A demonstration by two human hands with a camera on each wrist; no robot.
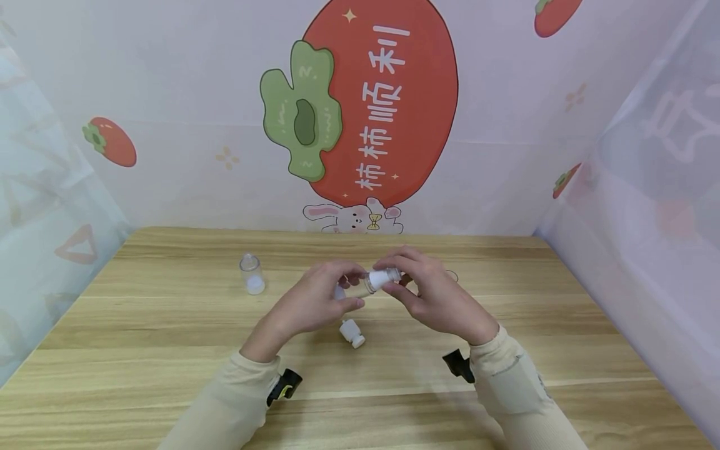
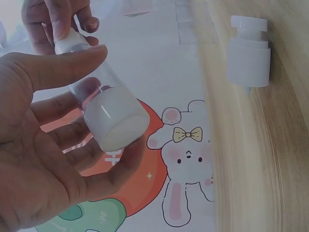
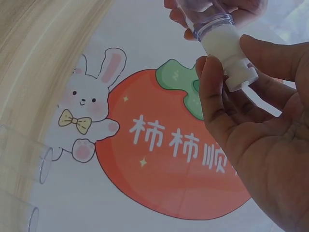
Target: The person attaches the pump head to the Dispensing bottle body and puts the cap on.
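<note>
Left hand (image 1: 317, 301) grips clear cylindrical plastic bottle (image 2: 117, 118); right hand (image 1: 434, 295) pinches white stepped plastic pump head (image 3: 223, 44); tilt could cross-thread it.

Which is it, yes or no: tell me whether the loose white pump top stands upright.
No, the loose pump top lies on its side on the table.

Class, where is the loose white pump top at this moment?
In the head view, the loose white pump top lies on the wooden table, just below and slightly right of the left hand, well right of the white-based clear bottle.
</note>
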